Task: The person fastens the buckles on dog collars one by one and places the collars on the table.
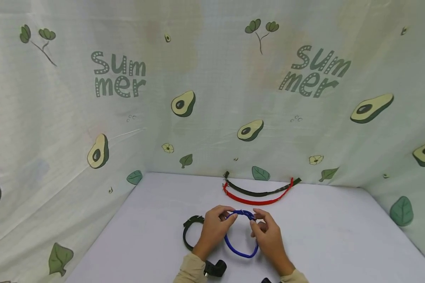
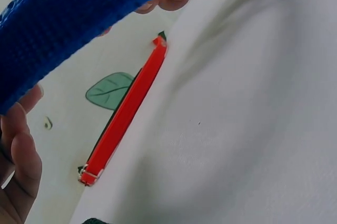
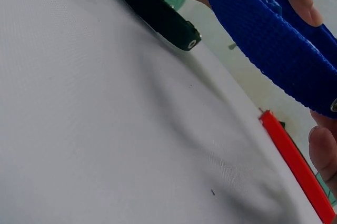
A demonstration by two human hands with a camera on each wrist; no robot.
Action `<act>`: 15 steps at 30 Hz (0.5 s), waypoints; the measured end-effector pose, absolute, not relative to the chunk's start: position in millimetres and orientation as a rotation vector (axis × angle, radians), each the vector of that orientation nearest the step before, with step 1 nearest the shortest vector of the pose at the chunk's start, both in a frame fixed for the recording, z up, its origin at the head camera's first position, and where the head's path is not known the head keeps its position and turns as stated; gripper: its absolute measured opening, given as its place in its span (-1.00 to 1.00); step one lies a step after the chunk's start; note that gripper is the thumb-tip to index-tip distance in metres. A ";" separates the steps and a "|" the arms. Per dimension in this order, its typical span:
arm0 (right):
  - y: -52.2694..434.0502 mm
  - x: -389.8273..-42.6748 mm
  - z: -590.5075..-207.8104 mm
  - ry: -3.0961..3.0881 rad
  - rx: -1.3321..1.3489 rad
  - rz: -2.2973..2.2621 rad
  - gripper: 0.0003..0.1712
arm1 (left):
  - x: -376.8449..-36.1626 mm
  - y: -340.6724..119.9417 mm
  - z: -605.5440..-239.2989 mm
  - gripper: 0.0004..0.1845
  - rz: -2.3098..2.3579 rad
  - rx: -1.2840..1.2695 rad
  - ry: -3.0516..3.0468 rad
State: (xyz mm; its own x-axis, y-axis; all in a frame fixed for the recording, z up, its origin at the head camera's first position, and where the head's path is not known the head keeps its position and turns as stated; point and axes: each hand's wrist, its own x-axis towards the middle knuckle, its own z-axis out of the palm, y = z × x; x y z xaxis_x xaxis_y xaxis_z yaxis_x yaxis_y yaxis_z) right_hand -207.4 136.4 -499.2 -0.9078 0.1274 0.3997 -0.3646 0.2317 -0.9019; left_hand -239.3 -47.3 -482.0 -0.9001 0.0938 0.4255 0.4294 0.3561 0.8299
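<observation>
A blue webbing collar (image 1: 246,256), closed into a loop, hangs between my two hands over the table. My left hand (image 1: 214,228) pinches its upper left part between thumb and fingers. On the upper right part, my right hand (image 1: 270,236) pinches it too. The overlapping strap ends lie along the top between the hands. In the left wrist view the blue strap (image 2: 84,29) fills the upper left. A metal rivet (image 3: 334,105) shows on the strap at the edge of the right wrist view.
Beside my left hand lies a dark green collar (image 1: 186,236) closed in a loop. Farther back, a red collar (image 1: 255,203) and another dark green collar (image 1: 258,193) lie stretched out side by side. A printed cloth (image 1: 212,78) hangs behind the white table (image 1: 340,236).
</observation>
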 end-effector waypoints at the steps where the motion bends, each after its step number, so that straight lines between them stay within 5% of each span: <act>1: 135.6 -206.7 -498.4 -2.133 0.193 1.750 -0.58 | -239.1 -48.1 -482.6 -0.82 -1.564 -0.443 -2.304; 15: 132.8 -206.6 -498.6 -2.222 0.173 1.706 -0.69 | -240.0 -55.3 -485.4 -0.88 -1.449 -0.193 -2.201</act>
